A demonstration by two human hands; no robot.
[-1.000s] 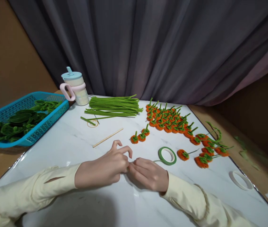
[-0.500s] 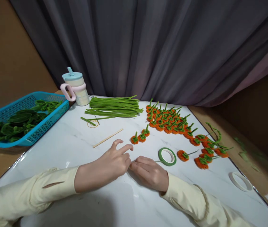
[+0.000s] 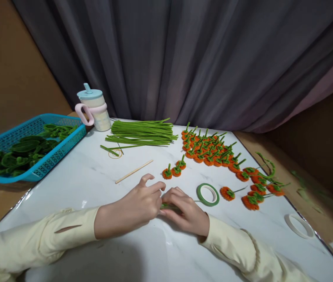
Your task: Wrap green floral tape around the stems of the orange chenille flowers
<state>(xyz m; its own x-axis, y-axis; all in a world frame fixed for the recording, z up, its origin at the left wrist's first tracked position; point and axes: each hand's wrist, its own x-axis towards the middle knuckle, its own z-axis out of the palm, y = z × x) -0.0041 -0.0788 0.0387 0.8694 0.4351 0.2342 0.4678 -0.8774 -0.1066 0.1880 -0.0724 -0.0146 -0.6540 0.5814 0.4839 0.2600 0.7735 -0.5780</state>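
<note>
My left hand [image 3: 138, 203] and my right hand [image 3: 184, 209] meet at the front middle of the white marble table [image 3: 96, 176]. Both pinch a thin green stem [image 3: 168, 206] that shows between the fingers. A thin strand runs from my right hand to the green tape roll [image 3: 207, 194] just to its right. Three small orange flowers [image 3: 173, 169] with green stems lie just beyond my hands. A wooden stick [image 3: 134, 171] lies to the left of them.
A large group of orange flowers [image 3: 210, 150] covers the right back of the table. Green pipe cleaners [image 3: 141, 132] are bundled at the back. A blue basket [image 3: 22, 149] of green leaves and a lidded cup [image 3: 94, 107] stand left. A white ring [image 3: 299, 224] lies right.
My right hand has shifted slightly up and toward the left hand, and a green stem now shows between the fingers. The left fingers have curled closer.
</note>
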